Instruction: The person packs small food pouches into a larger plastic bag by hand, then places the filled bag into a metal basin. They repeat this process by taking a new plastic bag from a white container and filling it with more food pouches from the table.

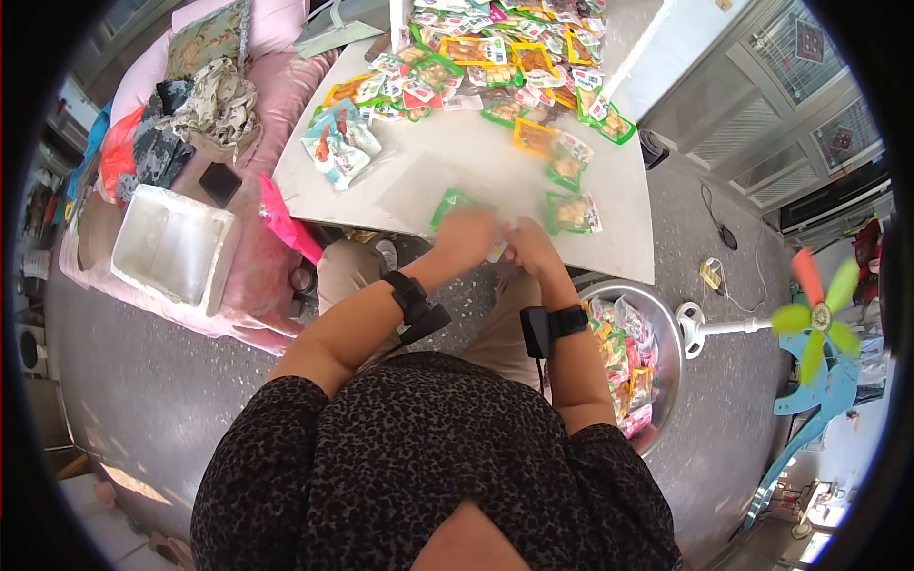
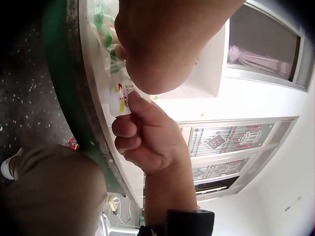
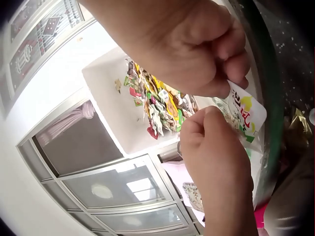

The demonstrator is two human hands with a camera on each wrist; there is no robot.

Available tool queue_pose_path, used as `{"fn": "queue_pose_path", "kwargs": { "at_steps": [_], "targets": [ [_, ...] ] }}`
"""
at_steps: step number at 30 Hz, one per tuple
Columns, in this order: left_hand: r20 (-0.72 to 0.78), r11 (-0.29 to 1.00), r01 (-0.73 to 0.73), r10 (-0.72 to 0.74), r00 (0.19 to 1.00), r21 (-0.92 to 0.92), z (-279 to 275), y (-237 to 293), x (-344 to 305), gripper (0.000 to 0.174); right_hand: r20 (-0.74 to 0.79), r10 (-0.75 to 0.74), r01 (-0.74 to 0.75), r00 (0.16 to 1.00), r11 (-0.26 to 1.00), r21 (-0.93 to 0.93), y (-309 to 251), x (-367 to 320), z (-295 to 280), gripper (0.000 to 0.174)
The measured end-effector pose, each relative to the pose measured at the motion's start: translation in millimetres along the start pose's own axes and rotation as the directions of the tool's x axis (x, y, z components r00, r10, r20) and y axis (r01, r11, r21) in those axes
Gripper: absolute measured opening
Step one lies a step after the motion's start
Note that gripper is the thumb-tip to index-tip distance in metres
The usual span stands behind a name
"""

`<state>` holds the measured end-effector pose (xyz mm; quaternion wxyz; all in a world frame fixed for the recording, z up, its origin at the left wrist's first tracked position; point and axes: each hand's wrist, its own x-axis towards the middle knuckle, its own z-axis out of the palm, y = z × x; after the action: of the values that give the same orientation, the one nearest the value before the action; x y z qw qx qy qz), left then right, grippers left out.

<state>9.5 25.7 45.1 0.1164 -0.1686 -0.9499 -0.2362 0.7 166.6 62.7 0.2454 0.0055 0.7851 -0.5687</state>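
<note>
Over the table's near edge, my left hand [image 1: 466, 238] and right hand [image 1: 531, 249] are close together at one small clear packet with a white printed label [image 3: 250, 109]. In the left wrist view, the right hand [image 2: 150, 135] pinches the label [image 2: 119, 98] between thumb and curled fingers. The left hand [image 3: 216, 152] grips the packet's edge in the right wrist view, thumb against curled fingers, beside the right hand [image 3: 197, 54]. A green-edged part [image 1: 453, 206] shows beyond the left hand in the head view. The left fingertips are partly hidden.
Many packets [image 1: 486, 52] are heaped at the table's [image 1: 409, 162] far side. Loose packets [image 1: 573, 213] lie right of the hands, a clear bag [image 1: 341, 143] left. A metal basin [image 1: 678, 371] of packets stands right; a foam box [image 1: 176, 249] is on the bed.
</note>
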Motion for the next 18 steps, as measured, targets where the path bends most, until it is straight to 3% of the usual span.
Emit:
{"fn": "queue_pose_path", "kwargs": {
  "at_steps": [1,4,7,10,13,14,15,17,18],
  "targets": [
    [0.004,1.0,-0.006,0.006,1.0,0.004,-0.3,1.3,-0.1,0.014,-0.027,0.047,-0.044,0.999,0.993,0.106,-5.2,-3.3,2.6,0.021],
    [0.003,0.998,-0.065,0.065,0.998,-0.019,-8.0,8.0,-1.3,0.014,-0.144,0.037,0.01,0.989,0.95,0.311,2.6,8.7,12.1,0.01],
    [0.016,1.0,-0.022,0.022,1.0,-0.006,-4.3,6.0,1.8,0.015,-0.197,-0.003,0.121,0.98,0.799,0.589,11.8,25.6,20.9,0.009],
    [-0.034,0.998,-0.044,0.043,0.998,-0.037,-2.9,4.3,2.9,0.015,-0.192,-0.075,0.194,0.979,0.646,0.738,15.6,40.0,29.5,0.01],
    [-0.129,0.997,-0.063,0.057,0.99,-0.045,6.9,-3.1,5.1,0.016,-0.266,-0.198,0.332,0.943,0.56,0.76,45.3,69.6,39.8,0.014],
    [-0.097,0.999,-0.042,0.039,0.995,-0.032,7.4,-5.0,4.3,0.015,-0.309,-0.372,0.483,0.875,0.691,0.538,58.6,76.6,39.3,0.016],
    [-0.064,1.0,-0.024,0.022,0.998,-0.018,4.7,-6.1,3.7,0.014,-0.297,-0.54,0.612,0.787,0.742,0.273,63.5,77.2,37.7,0.018],
    [-0.017,1.0,-0.003,0.002,1.0,-0.014,4.5,-10.6,1.7,0.012,-0.281,-0.582,0.597,0.763,0.801,-0.038,74.8,75.4,26.4,0.023],
    [-0.005,1.0,0.002,-0.002,1.0,-0.024,8.1,-15.1,0.2,0.011,-0.333,-0.467,0.476,0.819,0.877,-0.059,58.6,57.6,18.7,0.026]
  ]
}}
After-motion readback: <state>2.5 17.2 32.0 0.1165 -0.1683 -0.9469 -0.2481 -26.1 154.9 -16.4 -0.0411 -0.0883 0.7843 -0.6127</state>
